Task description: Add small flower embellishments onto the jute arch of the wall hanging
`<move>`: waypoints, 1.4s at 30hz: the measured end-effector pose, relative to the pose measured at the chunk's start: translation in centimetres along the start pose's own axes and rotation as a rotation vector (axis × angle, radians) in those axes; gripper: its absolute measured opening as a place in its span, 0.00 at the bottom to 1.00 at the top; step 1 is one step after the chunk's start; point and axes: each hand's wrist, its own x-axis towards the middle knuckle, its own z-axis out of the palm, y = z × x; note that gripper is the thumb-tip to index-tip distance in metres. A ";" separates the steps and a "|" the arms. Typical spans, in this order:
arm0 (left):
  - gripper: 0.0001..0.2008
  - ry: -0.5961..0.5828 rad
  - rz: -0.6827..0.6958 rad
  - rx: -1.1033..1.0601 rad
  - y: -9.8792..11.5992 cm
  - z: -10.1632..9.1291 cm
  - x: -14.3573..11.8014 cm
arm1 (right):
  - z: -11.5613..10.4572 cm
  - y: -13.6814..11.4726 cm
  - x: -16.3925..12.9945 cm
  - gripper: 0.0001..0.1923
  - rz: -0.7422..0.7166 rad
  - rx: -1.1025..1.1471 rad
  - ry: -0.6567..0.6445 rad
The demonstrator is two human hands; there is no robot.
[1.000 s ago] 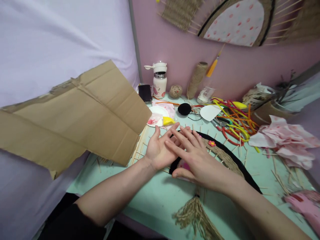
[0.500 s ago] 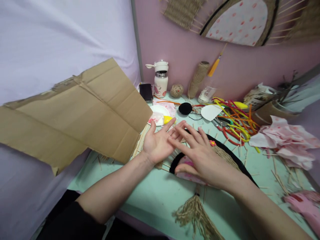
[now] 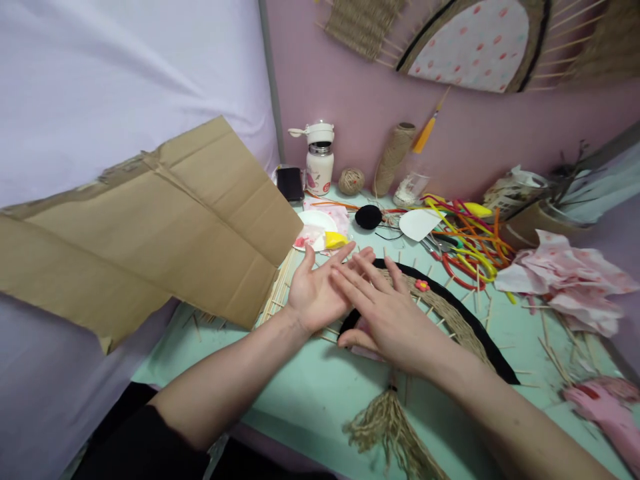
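Note:
Palm up, my left hand (image 3: 320,291) is held over the table with its fingers stretched out. My right hand (image 3: 387,310) lies palm down across the left fingers, its own fingers extended and slightly spread. Whether anything small sits between the two hands is hidden. Beneath them is a half-round craft piece of jute twine and sticks (image 3: 457,320), edged in black, with a small pink flower (image 3: 423,285) on its twine band. The right hand covers part of its centre. A twine tassel (image 3: 393,427) hangs from its lower side toward me.
At left leans a large cardboard sheet (image 3: 200,227). Along the wall stand a white bottle (image 3: 320,167), a twine ball (image 3: 351,181) and a twine roll (image 3: 395,160). Coloured pipe cleaners (image 3: 480,240), crumpled dotted fabric (image 3: 565,273) and a pink glue gun (image 3: 600,413) lie at right.
My right hand has slid a little left and farther over the left fingers, uncovering more of the twine band. The left hand stays nearly in place.

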 end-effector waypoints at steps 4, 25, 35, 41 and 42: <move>0.39 -0.029 -0.015 0.011 0.3 -0.3 0.0 | -0.1 -0.8 -0.1 0.51 -0.071 0.033 -0.021; 0.40 -0.074 -0.063 -0.013 -0.1 -0.1 -0.5 | -1.1 -1.1 -0.3 0.55 -0.070 0.032 0.040; 0.39 -0.103 0.009 -0.046 0.5 0.1 -0.5 | -1.3 -0.8 -0.3 0.55 -0.063 0.028 0.047; 0.40 -0.092 -0.051 -0.024 -0.1 -0.2 -0.3 | -1.6 -1.4 -0.3 0.54 -0.159 0.126 -0.012; 0.40 -0.090 -0.015 -0.028 0.1 -0.1 -0.3 | -1.8 -1.4 -0.4 0.54 -0.158 0.132 -0.017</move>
